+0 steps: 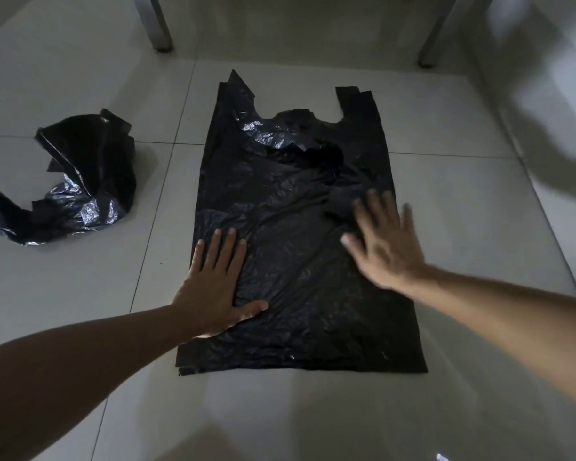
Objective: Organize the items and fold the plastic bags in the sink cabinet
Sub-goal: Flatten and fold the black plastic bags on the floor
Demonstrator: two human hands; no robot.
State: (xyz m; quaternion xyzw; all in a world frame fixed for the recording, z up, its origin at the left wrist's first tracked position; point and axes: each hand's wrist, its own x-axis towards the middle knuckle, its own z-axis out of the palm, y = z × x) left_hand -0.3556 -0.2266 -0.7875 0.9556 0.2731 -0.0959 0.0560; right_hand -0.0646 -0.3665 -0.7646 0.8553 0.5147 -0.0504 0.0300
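Note:
A black plastic bag (296, 261) lies spread flat on the white tiled floor (446, 194), its two handles pointing away from me. My left hand (213, 287) presses flat on the bag's left edge, fingers straight. Over the bag's right side, my right hand (383, 241) lies flat with fingers spread; it is blurred by motion. A second black plastic bag (80, 181) lies crumpled on the floor to the left, apart from both hands.
Two metal legs stand at the back, one (157, 24) at the left and one (436, 38) at the right. A white wall (552, 128) rises along the right side.

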